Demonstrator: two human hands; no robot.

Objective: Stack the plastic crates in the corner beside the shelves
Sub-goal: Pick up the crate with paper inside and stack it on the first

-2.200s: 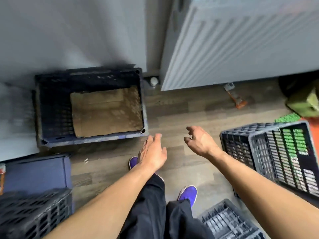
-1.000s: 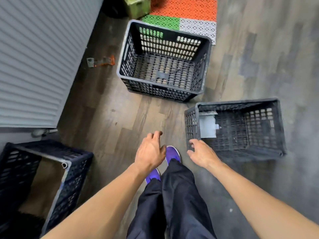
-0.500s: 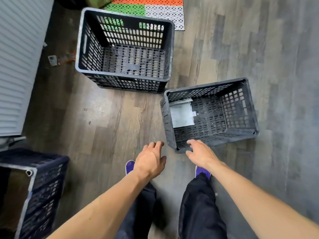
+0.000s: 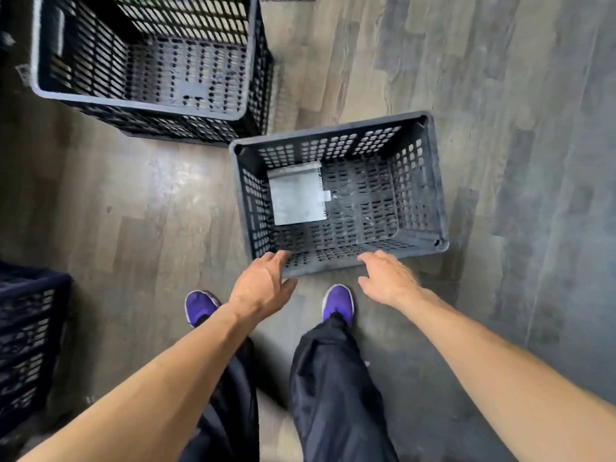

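Person is turning away from the corner crate (image 4: pixel 30 341), now at the left edge, & closing in on the smaller grey crate (image 4: pixel 336 195) on the floor (image 4: pixel 500 128), which is sitting right in front of the purple shoes (image 4: pixel 338 303). Both hands are now reaching its near rim: left hand (image 4: pixel 263 286) spread at the near-left corner, right hand (image 4: pixel 386 278) spread w/ fingers hanging over the near wall, neither gripping yet. Looks like the next pick is beginning; a pale sheet (image 4: pixel 296 196) is lying inside, & the bigger crate (image 4: pixel 146 61) is waiting just beyond.
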